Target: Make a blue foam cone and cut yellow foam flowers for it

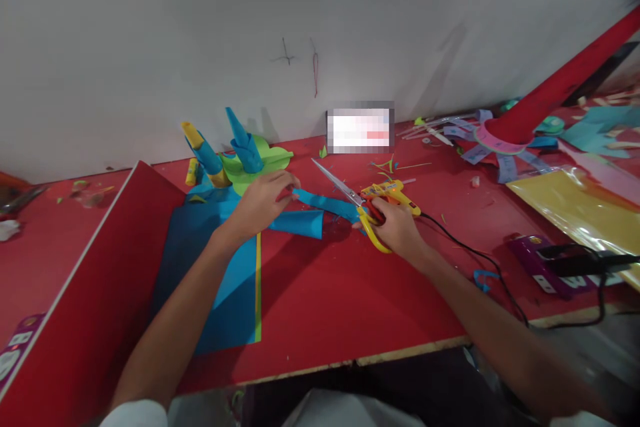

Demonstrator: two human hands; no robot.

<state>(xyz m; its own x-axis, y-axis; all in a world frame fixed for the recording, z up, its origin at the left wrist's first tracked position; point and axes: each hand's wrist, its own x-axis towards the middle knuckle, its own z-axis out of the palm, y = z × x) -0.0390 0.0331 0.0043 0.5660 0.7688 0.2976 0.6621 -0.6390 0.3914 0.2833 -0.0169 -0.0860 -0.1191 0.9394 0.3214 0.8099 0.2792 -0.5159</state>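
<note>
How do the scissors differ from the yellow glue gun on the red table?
The scissors are held in the right hand, while the glue gun lies on the table. The scissors have long metal blades and no cord; the glue gun has a black cord. Both have yellow parts.

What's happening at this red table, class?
A person is working with blue paper. The left hand pinches one end of a curved blue strip, which runs toward the right hand, holding the scissors. A blue paper roll lies nearby, and a yellow glue gun rests just beyond the right hand.
</note>
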